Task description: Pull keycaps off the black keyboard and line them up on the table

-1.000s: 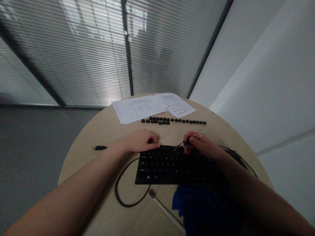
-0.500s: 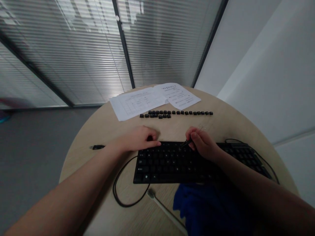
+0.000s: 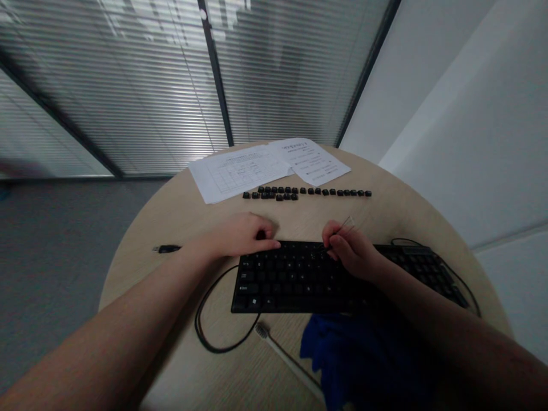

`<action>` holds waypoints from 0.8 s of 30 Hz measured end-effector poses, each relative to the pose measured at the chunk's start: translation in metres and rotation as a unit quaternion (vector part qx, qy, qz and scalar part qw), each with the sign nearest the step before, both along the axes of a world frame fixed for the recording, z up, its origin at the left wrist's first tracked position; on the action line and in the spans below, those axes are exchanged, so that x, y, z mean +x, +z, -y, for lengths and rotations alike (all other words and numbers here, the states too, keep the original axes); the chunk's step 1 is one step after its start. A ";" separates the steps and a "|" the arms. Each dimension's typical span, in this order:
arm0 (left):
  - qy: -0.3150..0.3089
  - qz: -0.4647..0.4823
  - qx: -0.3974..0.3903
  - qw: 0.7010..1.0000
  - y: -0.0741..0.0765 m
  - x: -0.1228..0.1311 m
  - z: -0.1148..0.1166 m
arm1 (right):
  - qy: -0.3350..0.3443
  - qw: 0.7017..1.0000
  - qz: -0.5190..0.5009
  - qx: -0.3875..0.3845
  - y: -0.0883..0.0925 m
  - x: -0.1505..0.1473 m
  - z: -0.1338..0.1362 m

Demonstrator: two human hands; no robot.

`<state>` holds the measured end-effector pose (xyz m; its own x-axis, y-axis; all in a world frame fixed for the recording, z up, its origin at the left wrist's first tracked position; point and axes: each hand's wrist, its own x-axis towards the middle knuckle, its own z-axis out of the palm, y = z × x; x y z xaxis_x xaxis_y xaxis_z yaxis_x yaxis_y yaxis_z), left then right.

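A black keyboard [image 3: 278, 288] lies on the round wooden table in front of me. My left hand [image 3: 250, 235] grips its upper left edge, thumb on top and the other fingers curled behind. In my right hand [image 3: 349, 246] is a thin wire keycap puller [image 3: 346, 226], pinched between thumb and fingers. Its lower end is at the upper keys; whether it hooks a key is too dark to tell. Several loose black keycaps [image 3: 317, 191] lie in two rows beyond the keyboard. My right forearm hides part of the keyboard.
Printed sheets of paper [image 3: 248, 171] lie at the table's far side. A USB plug [image 3: 166, 249] sits at the left, with a looped cable [image 3: 199, 319] nearer. In front of the keyboard are a toothbrush [image 3: 291, 361] and a blue cloth [image 3: 342, 354].
The puller in my right hand has tilted, and its upper wire end now shows more plainly above the fingers. My left hand keeps its place on the keyboard. The view has shifted slightly.
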<state>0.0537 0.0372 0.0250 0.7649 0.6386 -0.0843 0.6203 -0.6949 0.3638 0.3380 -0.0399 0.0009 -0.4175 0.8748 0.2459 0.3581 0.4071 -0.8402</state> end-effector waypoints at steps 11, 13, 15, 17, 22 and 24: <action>0.000 0.010 -0.001 1.000 0.000 0.001 0.000 | 0.013 1.000 0.012 -0.009 0.002 -0.002 -0.001; -0.001 0.011 -0.003 1.000 -0.001 0.001 0.000 | 0.019 1.000 0.022 -0.001 0.003 -0.002 -0.001; 0.001 0.015 -0.003 1.000 -0.002 0.000 -0.001 | 0.026 0.999 0.027 0.013 0.004 -0.003 -0.001; 0.001 0.020 -0.003 1.000 -0.003 0.000 -0.001 | 0.040 0.998 0.034 0.026 0.006 -0.004 0.000; -0.005 0.026 0.003 1.000 -0.004 -0.001 -0.001 | 0.066 0.995 0.047 0.051 0.006 -0.004 0.000; -0.003 0.023 0.001 1.000 -0.003 -0.001 -0.001 | 0.068 0.996 0.046 0.047 0.005 -0.003 -0.001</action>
<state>0.0530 0.0384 0.0215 0.7711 0.6349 -0.0476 0.5995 -0.6988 0.3902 0.3349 -0.0392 0.0061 -0.5551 0.7838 0.2783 0.3687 0.5318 -0.7624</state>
